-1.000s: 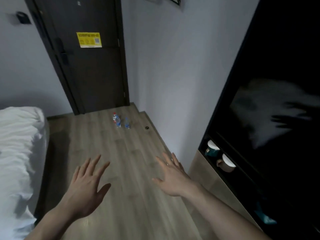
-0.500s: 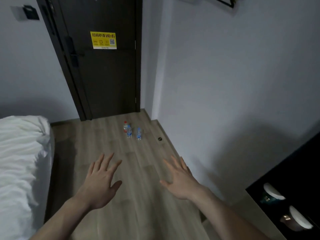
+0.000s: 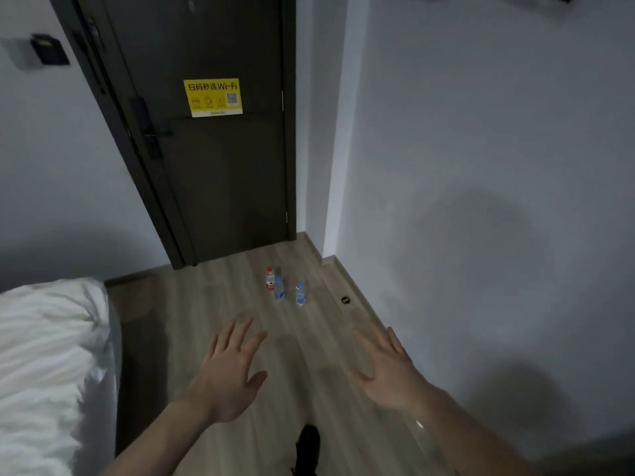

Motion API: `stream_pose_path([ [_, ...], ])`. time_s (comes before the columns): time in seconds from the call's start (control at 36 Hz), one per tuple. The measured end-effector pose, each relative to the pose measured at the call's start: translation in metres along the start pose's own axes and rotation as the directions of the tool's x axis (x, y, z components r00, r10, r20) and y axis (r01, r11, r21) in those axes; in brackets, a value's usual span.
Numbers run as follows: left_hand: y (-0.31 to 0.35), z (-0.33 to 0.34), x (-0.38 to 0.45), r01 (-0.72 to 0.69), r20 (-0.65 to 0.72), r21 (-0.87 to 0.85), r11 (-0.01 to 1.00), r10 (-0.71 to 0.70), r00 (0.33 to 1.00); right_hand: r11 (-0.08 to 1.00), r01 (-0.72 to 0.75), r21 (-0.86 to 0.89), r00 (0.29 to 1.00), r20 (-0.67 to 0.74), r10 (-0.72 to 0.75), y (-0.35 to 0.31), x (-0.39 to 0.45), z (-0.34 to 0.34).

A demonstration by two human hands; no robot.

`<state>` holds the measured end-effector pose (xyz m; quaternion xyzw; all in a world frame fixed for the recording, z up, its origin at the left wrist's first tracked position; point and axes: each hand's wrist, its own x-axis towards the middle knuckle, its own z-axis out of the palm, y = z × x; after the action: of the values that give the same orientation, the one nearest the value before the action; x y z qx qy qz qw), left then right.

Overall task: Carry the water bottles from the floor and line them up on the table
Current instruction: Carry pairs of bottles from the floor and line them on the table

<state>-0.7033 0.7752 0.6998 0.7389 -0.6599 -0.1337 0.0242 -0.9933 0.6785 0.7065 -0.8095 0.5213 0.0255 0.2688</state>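
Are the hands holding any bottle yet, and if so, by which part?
Nothing is held. The left hand and right hand are both spread open and empty in front of the person, while three water bottles stand on the floor ahead by the door.

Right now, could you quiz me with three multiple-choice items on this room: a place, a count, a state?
1. Where do the bottles stand?
A. on the bed
B. on the floor near the door
C. on a shelf

2. How many bottles have blue caps?
A. two
B. none
C. four

3. What do the hands hold?
A. a bottle each
B. one bottle
C. nothing

Key: 1 B, the bottles stand on the floor before the door. 2 A, two blue caps, one red. 3 C, the left hand and right hand spread empty fingers.
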Motion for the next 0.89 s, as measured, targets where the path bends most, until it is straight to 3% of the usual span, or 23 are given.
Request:
stream_pose_path([
  [0.25,-0.052,-0.019,0.141,0.08,0.051,0.067,0.995,-0.084,0.995,0.999,0.042,-0.015,0.997,0.064,-0.041,-0.016,0.165,-0.026],
  [0.53,-0.085,-0.043,0.265,0.158,0.001,0.072,0.985,-0.159,0.987,0.992,0.121,-0.045,0.992,0.041,-0.119,-0.017,0.317,-0.067],
  [0.89,-0.131,-0.055,0.426,0.079,0.104,0.083,0.993,-0.088,0.991,0.998,0.063,-0.002,0.996,0.057,-0.063,-0.013,0.451,-0.09],
])
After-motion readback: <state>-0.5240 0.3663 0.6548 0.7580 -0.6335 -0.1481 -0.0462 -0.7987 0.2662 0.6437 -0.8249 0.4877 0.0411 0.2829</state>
